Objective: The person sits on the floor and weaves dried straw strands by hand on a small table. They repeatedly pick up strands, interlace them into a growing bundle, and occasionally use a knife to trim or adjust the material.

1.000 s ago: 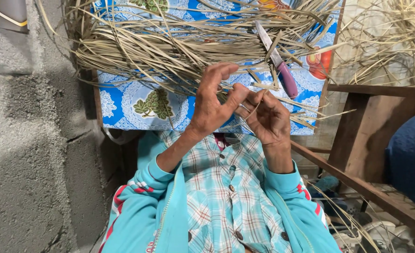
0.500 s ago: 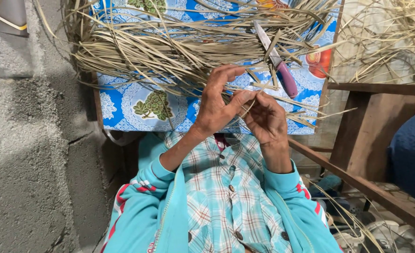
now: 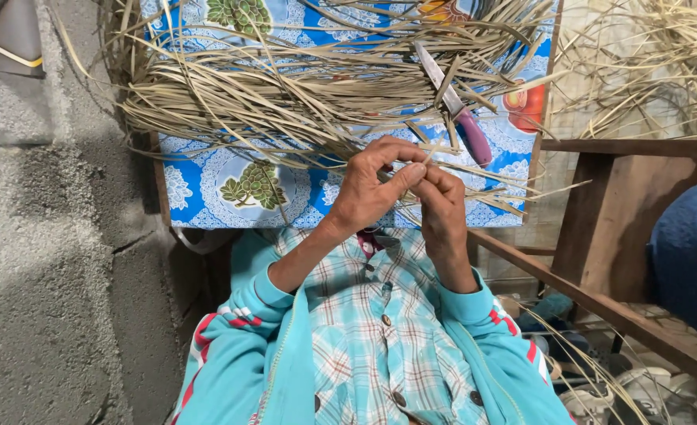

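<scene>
Left hand: the left hand (image 3: 372, 189) is up over the lap, fingers curled, thumb and fingertips pinching a thin dry straw strip (image 3: 474, 168).
Right hand: the right hand (image 3: 441, 208) sits just beside it, fingertips touching, nipping the same strip.
Strip: runs out past the right hand, over the blue patterned cloth (image 3: 207, 193).
Above the hands: a heap of dry straw (image 3: 285, 94).
Knife: a purple-handled knife (image 3: 459, 106) lies on the heap, just beyond the fingers.

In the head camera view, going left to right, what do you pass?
Grey concrete wall → left hand → right hand, both pinching a thin dry strip → knife with purple handle → wooden frame → blue cushion.
</scene>
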